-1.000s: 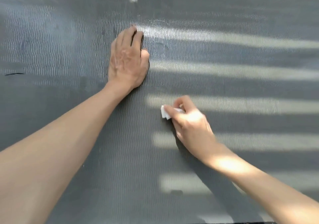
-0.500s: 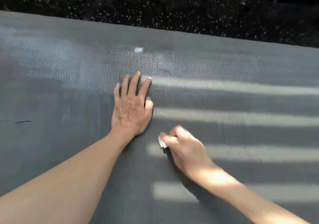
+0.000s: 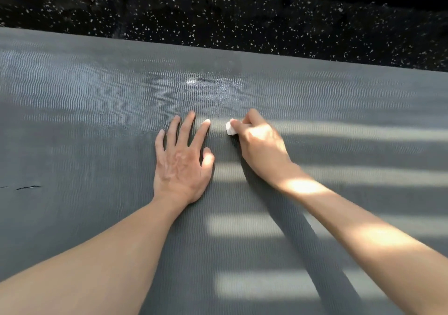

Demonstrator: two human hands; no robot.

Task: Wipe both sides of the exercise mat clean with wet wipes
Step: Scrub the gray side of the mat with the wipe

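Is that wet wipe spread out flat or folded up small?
Folded small: the wet wipe shows only as a compact white wad pinched in the right hand, on the exercise mat.

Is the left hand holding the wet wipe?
No, the left hand lies flat and empty on the mat; the right hand pinches the wet wipe.

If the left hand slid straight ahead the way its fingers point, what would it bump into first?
Nothing, it seems. The left hand lies flat on the mat, fingers pointing away. Ahead is only bare mat with a shiny wet patch, then the speckled floor. The wipe is off to one side.
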